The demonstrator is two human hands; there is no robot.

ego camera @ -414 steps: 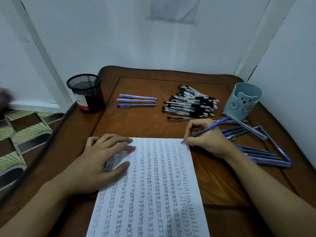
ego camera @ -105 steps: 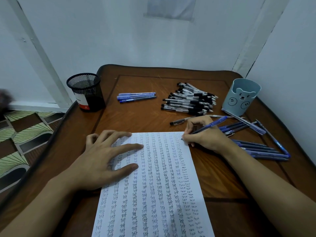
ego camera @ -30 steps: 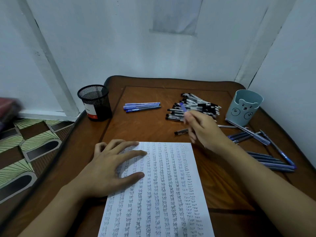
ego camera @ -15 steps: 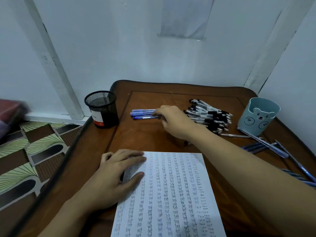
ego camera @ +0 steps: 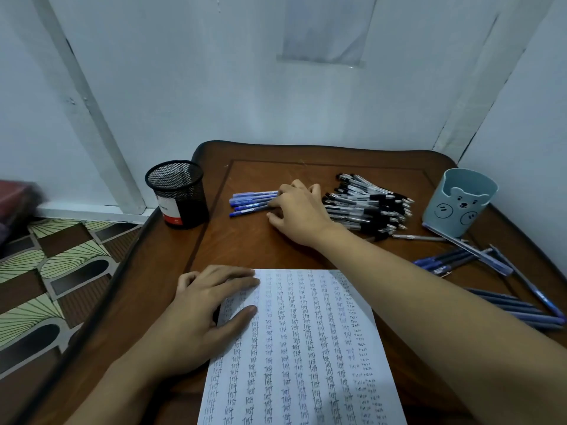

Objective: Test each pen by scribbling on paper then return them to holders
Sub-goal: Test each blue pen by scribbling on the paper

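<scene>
While flat — pens [ego camera: 251,202] at right hand [ego camera: 299,210]

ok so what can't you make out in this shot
Head view, the only one:
Whether the right hand grips a pen: it covers the ends of the blue pens.
Inside of the bear holder: hidden by its wall.
Lower end of the paper: cut off by the frame.
Red object at left edge: blurred.

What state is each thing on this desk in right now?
Paper, flat, covered with scribbles.
Left hand, flat, pressing the paper.
Right hand, touching the blue pens lying in a row.
Black pens, lying in a heap.
Mesh holder, upright, no pens showing.
Bear holder, upright, no pens showing.
Navy pens, scattered beside it.
</scene>
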